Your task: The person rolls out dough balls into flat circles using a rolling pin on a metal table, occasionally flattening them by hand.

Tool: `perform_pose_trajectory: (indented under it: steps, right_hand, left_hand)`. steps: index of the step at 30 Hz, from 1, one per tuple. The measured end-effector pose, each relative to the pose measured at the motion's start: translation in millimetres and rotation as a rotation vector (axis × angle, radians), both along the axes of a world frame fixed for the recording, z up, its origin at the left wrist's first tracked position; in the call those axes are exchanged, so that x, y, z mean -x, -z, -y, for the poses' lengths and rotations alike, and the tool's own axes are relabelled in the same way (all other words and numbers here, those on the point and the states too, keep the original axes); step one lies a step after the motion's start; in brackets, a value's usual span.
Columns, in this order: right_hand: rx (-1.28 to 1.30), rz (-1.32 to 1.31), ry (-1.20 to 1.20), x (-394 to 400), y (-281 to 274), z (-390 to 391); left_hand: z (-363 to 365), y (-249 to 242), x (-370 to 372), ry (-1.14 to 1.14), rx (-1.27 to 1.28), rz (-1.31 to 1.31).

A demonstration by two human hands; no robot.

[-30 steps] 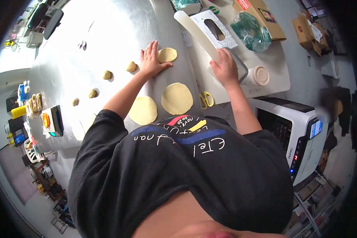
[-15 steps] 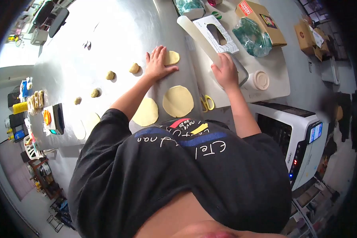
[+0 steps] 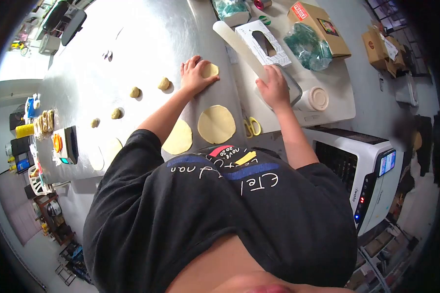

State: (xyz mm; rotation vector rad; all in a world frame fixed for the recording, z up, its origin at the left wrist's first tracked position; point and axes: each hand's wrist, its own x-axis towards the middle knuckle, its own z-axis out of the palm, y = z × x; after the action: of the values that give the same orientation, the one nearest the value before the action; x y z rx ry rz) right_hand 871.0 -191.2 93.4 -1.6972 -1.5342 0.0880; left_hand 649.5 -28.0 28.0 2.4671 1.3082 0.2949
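Observation:
On the metal table, my left hand [image 3: 194, 78] curls around a small flattened dough disc [image 3: 211, 71], with the thumb on its near side and the fingertips at its far left edge. My right hand [image 3: 275, 89] is closed around the near end of a long pale rolling pin [image 3: 237, 45], which points away to the upper left. Two larger rolled dough rounds, one on the right [image 3: 216, 124] and one on the left [image 3: 178, 137], lie flat near my body. Several dough balls, the closest one [image 3: 164, 83] among them, sit in a slanting row to the left.
Right of the metal table [image 3: 146, 34], a white surface holds a patterned box [image 3: 264, 43], a lidded white tub [image 3: 318, 98], a green plastic-wrapped bundle [image 3: 308, 47] and a cardboard box [image 3: 327, 29]. Yellow scissors [image 3: 252, 127] lie near its edge. A scale [image 3: 65, 145] stands far left.
My left hand's fingers have curled in and its thumb has come up onto the small dough disc. My right hand keeps hold of the rolling pin. The view has shifted slightly.

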Motion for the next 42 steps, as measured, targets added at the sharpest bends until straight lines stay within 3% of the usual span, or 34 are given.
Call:
perform_pose_trajectory:
  steps: [7,15,29,42]
  right_hand:
    - [-0.006,0.023,-0.011,0,-2,-1]
    - [0.012,0.051,-0.020,-9,1,-3]
    - [0.032,0.109,0.048,-30,4,-16]
    - [0.049,0.104,0.040,-30,4,-15]
  left_hand:
    - [1,2,6,-0.015,0.004,0.017]
    - [-16,-2,41,0.169,-0.068,-0.001]
    - [-18,5,52,0.136,-0.052,0.107]
    - [-8,6,55,0.160,-0.115,0.001]
